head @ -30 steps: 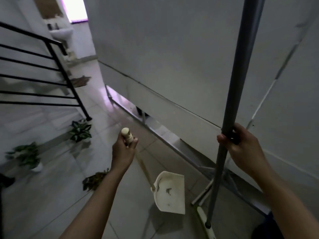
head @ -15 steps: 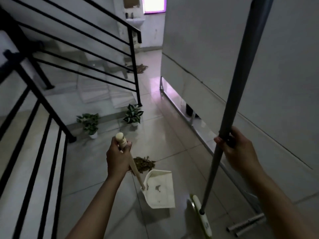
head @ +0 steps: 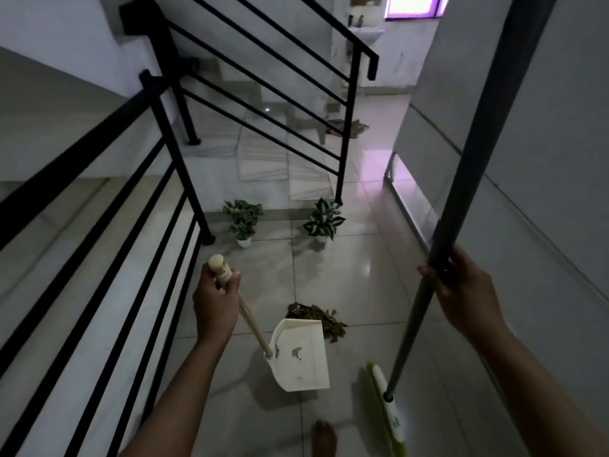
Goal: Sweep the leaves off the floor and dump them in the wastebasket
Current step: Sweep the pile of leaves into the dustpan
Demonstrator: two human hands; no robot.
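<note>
We hold the long wooden handle (head: 242, 306) of the cream plastic dustpan (head: 301, 356) in our left hand (head: 216, 303), the grip closed round the stick just below its rounded knob at the top. The pan hangs at the low end of the stick, above the glossy pale tiled floor (head: 346, 268), casting a shadow beneath it, and a few dark scraps cling to its inner face. We can read no brand or writing on it.

Our right hand (head: 461, 293) has its grip wrapped round the grey metal pole (head: 468, 179) of the broom, which rises toward 1 o'clock and out of the top of the view. At the pole's foot sits the lime-green and white broom head (head: 387, 412), down on the tiles at 5 o'clock from the dustpan. A small mark shows on the head, too blurred to read.

The pile of brown dry leaves (head: 321, 319) lies on the floor just beyond the pan, at its 12 o'clock, partly hidden by the pan's upper edge.

Farther off at 12 o'clock two small potted plants with variegated green leaves (head: 244, 219) (head: 324, 221) stand at the bottom of the stairs. A black metal stair railing (head: 164, 179) runs along our 9 o'clock side. A bare foot (head: 324, 438) shows at 6 o'clock.
</note>
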